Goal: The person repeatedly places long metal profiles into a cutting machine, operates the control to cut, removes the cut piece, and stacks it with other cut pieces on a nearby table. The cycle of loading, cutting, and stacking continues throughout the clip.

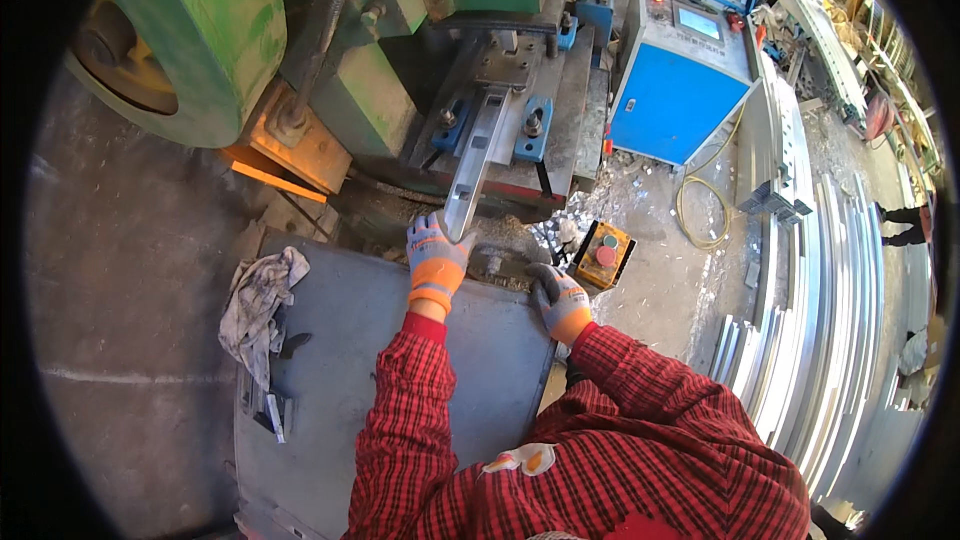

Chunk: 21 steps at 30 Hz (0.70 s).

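Note:
A long silvery metal channel (470,175) with rectangular cutouts runs from the press tooling toward me. Its near end sits between the thumb and fingers of my left hand (437,258), in a grey and orange glove. Blue clamps (533,130) with bolts flank the channel on the press bed, and its far end reaches the dark die block (507,62). My right hand (561,302), gloved alike, rests at the far right corner of the grey metal table (400,360), its fingers slightly bent and holding nothing visible. Beside it is a yellow button box (604,254) with red and green buttons.
The green press (215,30) towers at the far left. A crumpled rag (262,305) hangs over the table's left edge. Behind on the right stands a blue control cabinet (672,90) with a screen. Long metal profiles (820,310) lie stacked on the right, near a yellow cable (690,225).

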Available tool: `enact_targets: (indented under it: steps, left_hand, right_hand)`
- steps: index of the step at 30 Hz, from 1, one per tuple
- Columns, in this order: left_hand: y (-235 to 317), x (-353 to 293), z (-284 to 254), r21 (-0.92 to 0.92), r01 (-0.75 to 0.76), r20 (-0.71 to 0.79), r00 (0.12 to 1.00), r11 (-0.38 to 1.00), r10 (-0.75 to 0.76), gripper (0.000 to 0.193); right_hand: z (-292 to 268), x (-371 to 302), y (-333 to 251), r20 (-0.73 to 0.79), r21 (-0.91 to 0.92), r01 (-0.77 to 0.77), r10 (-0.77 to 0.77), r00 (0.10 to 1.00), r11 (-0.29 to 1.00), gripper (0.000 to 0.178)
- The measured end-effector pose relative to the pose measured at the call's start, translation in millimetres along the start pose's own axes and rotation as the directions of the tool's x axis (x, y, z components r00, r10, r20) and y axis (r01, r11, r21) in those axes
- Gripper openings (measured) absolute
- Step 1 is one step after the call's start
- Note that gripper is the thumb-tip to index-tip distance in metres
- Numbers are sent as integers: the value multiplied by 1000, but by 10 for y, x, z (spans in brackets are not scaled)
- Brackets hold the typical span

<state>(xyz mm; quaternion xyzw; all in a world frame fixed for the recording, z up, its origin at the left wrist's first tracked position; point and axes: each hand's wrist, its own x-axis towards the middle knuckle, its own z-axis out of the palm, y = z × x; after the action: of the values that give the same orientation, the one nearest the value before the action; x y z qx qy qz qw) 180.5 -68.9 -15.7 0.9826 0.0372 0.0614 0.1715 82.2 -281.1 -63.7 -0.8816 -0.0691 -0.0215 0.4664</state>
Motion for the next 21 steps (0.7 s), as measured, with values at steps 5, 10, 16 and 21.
enact_targets:
  steps: [5,10,16,21]
  left_hand:
    - [-84,-23,51,4,-26,-22,999,1000,26,80]
    - [-42,-18,-69,3,-23,-13,1000,1000,23,79]
    - [-410,-795,-185,10,101,44,994,995,-102,79]
    - [-1206,-2408,-631,129,79,30,996,988,-84,77]
  right_hand:
    - [90,-10,79,53,13,-23,23,998,1000,34]
    - [60,-36,95,61,37,-28,25,998,999,35]
    - [-15,-43,67,108,80,-2,-6,994,997,35]
    - [64,-52,-7,-4,54,-15,15,1000,998,31]
